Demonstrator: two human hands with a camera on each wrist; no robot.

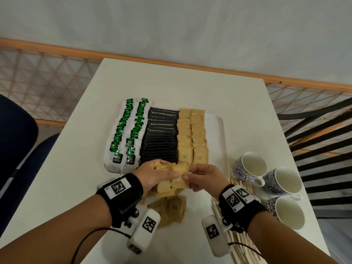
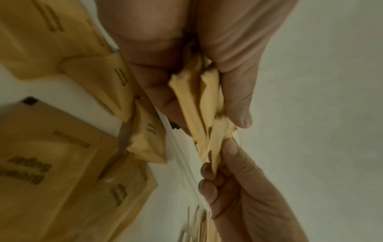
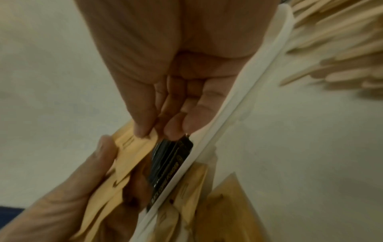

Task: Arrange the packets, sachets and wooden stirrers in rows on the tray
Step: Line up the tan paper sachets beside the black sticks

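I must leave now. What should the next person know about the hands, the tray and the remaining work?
Left hand holds a bunch of brown sugar sachets; right hand pinches one sachet from it.
On the tray: two green tea rows, the black coffee row, two brown sugar rows.
Left: loose sachets on the table near the tray's front edge, and all wooden stirrers on the table, right.

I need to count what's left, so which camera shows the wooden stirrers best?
The right wrist view: the wooden stirrers fan out unobstructed on the table at upper right. The head view shows the stirrers mostly hidden under the right wrist. The left wrist view shows only a blurred strip, possibly them.
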